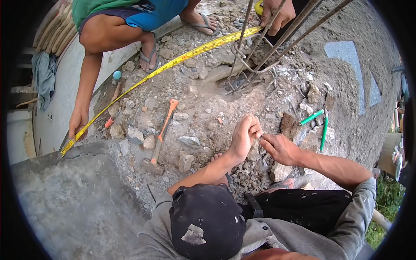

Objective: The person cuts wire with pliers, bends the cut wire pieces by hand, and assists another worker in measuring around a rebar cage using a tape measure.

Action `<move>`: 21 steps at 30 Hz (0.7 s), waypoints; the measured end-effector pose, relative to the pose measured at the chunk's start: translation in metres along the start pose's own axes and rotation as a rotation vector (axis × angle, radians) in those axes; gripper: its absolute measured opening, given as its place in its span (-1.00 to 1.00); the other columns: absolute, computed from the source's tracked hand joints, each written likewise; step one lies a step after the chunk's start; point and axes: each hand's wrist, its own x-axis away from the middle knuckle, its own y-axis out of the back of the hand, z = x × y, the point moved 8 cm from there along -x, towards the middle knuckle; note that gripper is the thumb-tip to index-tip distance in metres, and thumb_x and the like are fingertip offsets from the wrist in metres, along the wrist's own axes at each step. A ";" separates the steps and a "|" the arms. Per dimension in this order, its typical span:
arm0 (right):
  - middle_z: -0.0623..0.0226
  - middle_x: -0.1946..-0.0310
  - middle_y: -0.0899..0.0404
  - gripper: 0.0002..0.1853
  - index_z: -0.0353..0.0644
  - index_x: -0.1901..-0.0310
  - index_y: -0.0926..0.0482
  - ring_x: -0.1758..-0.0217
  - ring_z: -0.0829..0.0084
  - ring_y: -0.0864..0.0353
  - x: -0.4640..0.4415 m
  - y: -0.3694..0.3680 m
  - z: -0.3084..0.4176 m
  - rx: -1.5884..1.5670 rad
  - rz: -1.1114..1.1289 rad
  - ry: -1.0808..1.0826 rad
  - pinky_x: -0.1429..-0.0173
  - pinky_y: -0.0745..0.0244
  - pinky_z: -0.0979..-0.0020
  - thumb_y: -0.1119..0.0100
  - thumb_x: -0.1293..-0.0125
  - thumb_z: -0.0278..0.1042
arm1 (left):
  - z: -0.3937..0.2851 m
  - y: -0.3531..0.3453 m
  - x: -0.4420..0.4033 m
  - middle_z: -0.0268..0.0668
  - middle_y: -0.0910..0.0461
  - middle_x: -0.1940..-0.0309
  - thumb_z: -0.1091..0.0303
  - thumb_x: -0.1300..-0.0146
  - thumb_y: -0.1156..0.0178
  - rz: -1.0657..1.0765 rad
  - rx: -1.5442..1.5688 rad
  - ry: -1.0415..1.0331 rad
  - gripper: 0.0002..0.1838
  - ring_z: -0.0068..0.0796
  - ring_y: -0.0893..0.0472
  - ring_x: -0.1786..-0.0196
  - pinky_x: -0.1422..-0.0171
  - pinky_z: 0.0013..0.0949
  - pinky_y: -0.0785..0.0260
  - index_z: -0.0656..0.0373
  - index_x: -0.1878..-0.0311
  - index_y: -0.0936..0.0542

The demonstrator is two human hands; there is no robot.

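My left hand (246, 135) is raised over the rubble with its fingers curled together. Beside it, my right hand (281, 148) pinches thumb and finger near the left fingertips. What either hand holds is too small or hidden to make out. Right of my hands lies a tool with two green handles (313, 118), like pincers. To the left, a hammer (158, 143) with orange wrapping on its handle rests on the stones. Beyond my hands, rusty rebar (261, 65) stands up from a hollow in the ground.
Another person's hand (78, 121) holds a yellow measuring tape (173, 65) at far left; another hand (277, 17) holds it near the rebar. An orange-wrapped rod (109, 122) and blue ball (117, 75) lie below the tape. Speckled flat pieces (351, 65) lie at right.
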 end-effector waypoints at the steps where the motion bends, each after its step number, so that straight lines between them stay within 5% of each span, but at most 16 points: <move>1: -0.18 0.42 -0.56 -0.67 -0.32 0.15 -0.48 0.28 -0.24 -0.54 0.000 -0.001 0.001 -0.008 0.015 -0.009 0.17 -0.41 -0.07 0.08 -0.48 -0.16 | 0.000 0.000 0.000 -0.47 -0.09 0.48 0.27 -0.51 0.23 -0.008 -0.015 0.008 -0.70 -0.60 -0.14 0.41 0.23 -0.44 -0.17 0.01 0.44 -0.12; 9: -0.07 0.54 -0.53 -0.79 -0.25 0.28 -0.47 0.44 -0.12 -0.57 -0.002 0.007 0.020 0.168 -0.063 0.152 0.33 -0.46 -0.01 -0.04 -0.41 -0.27 | 0.006 0.017 0.000 -0.51 -0.05 0.59 0.18 -0.48 0.18 -0.112 -0.075 0.038 -0.63 -0.62 -0.09 0.49 0.32 -0.45 -0.09 -0.02 0.51 -0.10; 21: 0.08 0.68 -0.48 -0.72 -0.19 0.43 -0.43 0.59 0.02 -0.54 0.001 0.012 0.031 0.421 -0.177 0.265 0.52 -0.41 0.09 -0.14 -0.39 -0.21 | 0.017 0.028 -0.002 -0.55 -0.01 0.66 0.23 -0.40 0.19 -0.193 0.355 0.119 -0.68 -0.64 -0.05 0.58 0.29 -0.41 -0.15 -0.08 0.55 -0.15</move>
